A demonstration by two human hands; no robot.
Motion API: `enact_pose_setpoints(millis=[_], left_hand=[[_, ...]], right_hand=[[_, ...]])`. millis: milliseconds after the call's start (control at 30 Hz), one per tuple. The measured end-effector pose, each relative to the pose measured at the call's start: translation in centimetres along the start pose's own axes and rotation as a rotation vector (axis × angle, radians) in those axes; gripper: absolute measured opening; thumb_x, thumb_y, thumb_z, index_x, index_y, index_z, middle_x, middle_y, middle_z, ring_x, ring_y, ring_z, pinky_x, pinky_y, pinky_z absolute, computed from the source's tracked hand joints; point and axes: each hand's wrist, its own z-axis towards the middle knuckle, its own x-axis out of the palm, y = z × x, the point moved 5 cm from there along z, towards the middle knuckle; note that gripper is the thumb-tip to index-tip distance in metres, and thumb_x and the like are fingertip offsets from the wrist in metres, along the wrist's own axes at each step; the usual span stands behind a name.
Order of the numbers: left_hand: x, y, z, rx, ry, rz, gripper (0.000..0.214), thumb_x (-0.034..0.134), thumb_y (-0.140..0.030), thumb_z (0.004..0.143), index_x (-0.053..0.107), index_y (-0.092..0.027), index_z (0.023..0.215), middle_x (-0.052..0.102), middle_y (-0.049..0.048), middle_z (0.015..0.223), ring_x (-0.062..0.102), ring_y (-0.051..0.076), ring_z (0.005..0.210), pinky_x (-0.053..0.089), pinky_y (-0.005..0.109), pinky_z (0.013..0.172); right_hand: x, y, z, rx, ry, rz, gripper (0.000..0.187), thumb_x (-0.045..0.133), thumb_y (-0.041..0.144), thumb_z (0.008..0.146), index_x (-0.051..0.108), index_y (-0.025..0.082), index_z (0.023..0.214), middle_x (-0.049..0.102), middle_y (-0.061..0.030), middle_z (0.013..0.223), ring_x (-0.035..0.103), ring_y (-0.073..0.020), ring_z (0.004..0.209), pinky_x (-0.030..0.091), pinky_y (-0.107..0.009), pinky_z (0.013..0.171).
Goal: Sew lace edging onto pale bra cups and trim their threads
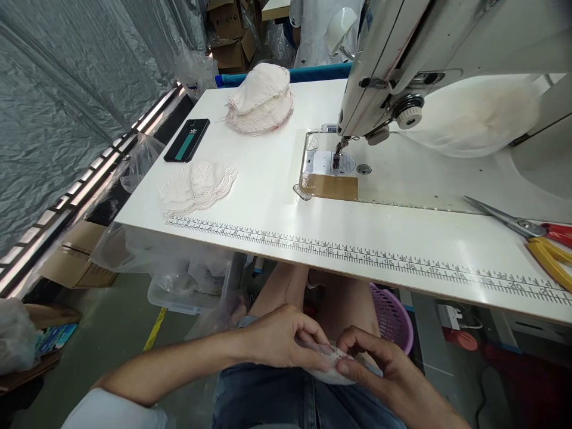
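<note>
Over my lap, my left hand (297, 339) and my right hand (373, 363) both pinch a small piece of white fabric (333, 372). A seam or gathered edge with reddish thread runs between the fingertips. Part of the fabric is hidden by my fingers. On the white table, a lacy white piece with a scalloped edge (199, 187) lies flat at the left. Farther back sits a stack of white fabric pieces (261, 98) with frayed reddish edges. The sewing machine (384, 89) stands at the right, its needle and presser foot (337, 158) over the metal plate.
Scissors (531, 229) with red and yellow handles lie at the table's right. A black phone (186, 140) rests near the left edge. A printed ruler (357, 256) follows the front edge. Below are a purple basket (393, 316) and a clear plastic bin (187, 298).
</note>
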Motion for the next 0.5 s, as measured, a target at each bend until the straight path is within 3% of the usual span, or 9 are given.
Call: enact_pose_setpoints(millis=[333,500], left_hand=[[-0.01,-0.13,-0.25,-0.007,-0.009,0.036,0.041,0.07,-0.041,0.071,0.07,-0.009,0.097,0.071,0.0129,0.09,0.067,0.027,0.087,0.051,0.027,0.073],[-0.1,-0.04,-0.14,0.009,-0.012,0.042,0.039,0.069,-0.037,0.072,0.07,-0.009,0.099,0.071,0.0138,0.092,0.067,0.028,0.089,0.051,0.028,0.074]], right_hand=[[0.18,-0.44,0.12,0.062,0.092,0.159,0.025,0.066,0.046,0.076,0.063,0.021,0.075,0.055,0.0022,0.07,0.046,-0.014,0.068,0.036,-0.022,0.063],[0.13,-0.36,0.09,0.059,0.123,0.141,0.029,0.061,0.05,0.078,0.061,0.021,0.077,0.053,0.0019,0.071,0.044,-0.0138,0.069,0.035,-0.022,0.063]])
